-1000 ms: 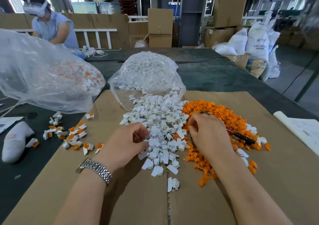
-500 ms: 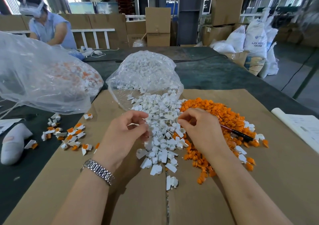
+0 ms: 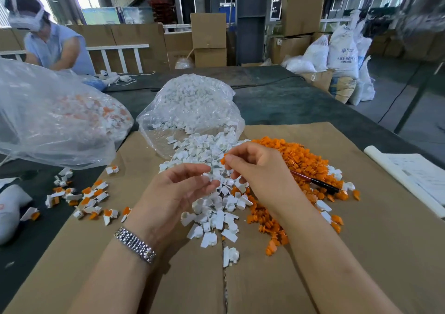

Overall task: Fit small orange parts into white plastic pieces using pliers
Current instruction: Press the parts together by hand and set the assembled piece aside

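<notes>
Cardboard sheet [image 3: 361, 253] carries a white-piece pile [image 3: 212, 193] at centre, orange-part pile [image 3: 301, 159] just right of it. Above the white pile, left hand [image 3: 175, 191] pinches a white piece [image 3: 213, 170]; right hand [image 3: 260, 169] pinches an orange part [image 3: 223, 161]. Pliers [image 3: 317, 182] lie on the orange pile.

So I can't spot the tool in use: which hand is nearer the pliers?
Right. The right hand is just beside the pliers on the orange pile; the left hand is across the white pile.
</notes>
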`<state>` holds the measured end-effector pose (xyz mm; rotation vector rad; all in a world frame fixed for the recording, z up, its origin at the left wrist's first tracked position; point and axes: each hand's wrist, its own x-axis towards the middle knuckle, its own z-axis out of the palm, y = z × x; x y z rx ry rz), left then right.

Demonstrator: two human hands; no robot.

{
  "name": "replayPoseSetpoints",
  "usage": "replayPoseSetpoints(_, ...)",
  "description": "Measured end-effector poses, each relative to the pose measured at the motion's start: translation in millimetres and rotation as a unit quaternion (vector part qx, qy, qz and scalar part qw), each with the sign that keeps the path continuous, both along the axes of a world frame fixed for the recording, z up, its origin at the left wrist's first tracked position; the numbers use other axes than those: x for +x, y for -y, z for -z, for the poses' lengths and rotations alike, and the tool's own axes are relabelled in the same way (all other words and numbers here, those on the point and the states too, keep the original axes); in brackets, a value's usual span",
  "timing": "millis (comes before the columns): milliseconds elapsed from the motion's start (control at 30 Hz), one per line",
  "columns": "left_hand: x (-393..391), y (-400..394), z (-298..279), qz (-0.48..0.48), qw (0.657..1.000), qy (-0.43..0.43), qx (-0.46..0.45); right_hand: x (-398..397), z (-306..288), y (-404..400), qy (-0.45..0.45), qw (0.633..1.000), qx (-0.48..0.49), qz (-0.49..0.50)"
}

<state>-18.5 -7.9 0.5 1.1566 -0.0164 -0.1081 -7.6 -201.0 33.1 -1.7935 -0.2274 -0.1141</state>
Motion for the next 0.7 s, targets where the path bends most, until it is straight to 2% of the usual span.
replayPoseSetpoints(167, -2.5, 3.1, -1.2, 0.024, 0.999, 0.021, -0.017, -0.8, -8.1, -5.1, -0.078, 0.996, 0.026, -0.033)
replayPoseSetpoints(267, -5.5, 5.0, -3.0, -0.007, 0.999, 0.049, 0.001, -4.3, -0.8, -12.4, -0.071, 0.997, 0.036, -0.022)
replayPoseSetpoints(400, -10.4, 7.1, -6.9, -0.054, 0.989, 0.076, 0.11, -6.3, 9.2, -19.1, -0.022, 0.999, -0.025, 0.001)
replayPoseSetpoints(533, -12.2, 10.8, -8.9, -0.106, 0.952, 0.12, 0.261, -7.9, 12.9, -17.3, 0.02, 0.998, -0.056, -0.012)
replayPoseSetpoints(700, -14.1, 15.8, -6.9, -0.129, 0.935, 0.131, 0.305, -8.1, 16.7, -16.7, 0.035, 0.996, -0.075, -0.02)
